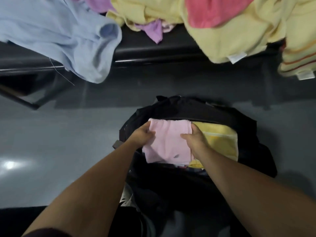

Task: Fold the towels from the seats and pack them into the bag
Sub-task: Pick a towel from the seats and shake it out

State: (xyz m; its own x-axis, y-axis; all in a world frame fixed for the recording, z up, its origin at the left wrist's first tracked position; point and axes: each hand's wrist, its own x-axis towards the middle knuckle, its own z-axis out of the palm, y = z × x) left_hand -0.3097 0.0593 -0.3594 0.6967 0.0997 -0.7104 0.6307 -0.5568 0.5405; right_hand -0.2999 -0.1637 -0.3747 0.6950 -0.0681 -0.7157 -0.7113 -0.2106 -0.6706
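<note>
A black bag (pixel 242 134) stands open on the grey floor below me. Inside it lies a folded pink towel (pixel 168 142), with a folded yellow towel (pixel 220 141) beside it on the right. My left hand (pixel 142 134) grips the pink towel's left edge. My right hand (pixel 195 139) holds its right edge, thumb on top. Unfolded towels lie on the dark seats beyond: a light blue one (pixel 56 35) hangs over the left seat, while yellow (pixel 222 40), coral (pixel 213 11) and purple (pixel 153 29) ones are heaped on the right.
The dark seats (pixel 153 50) run across the top of the view, with a metal frame at the left. Grey floor (pixel 59 142) stretches between the seats and the bag. A striped yellow towel (pixel 299 60) hangs at the far right.
</note>
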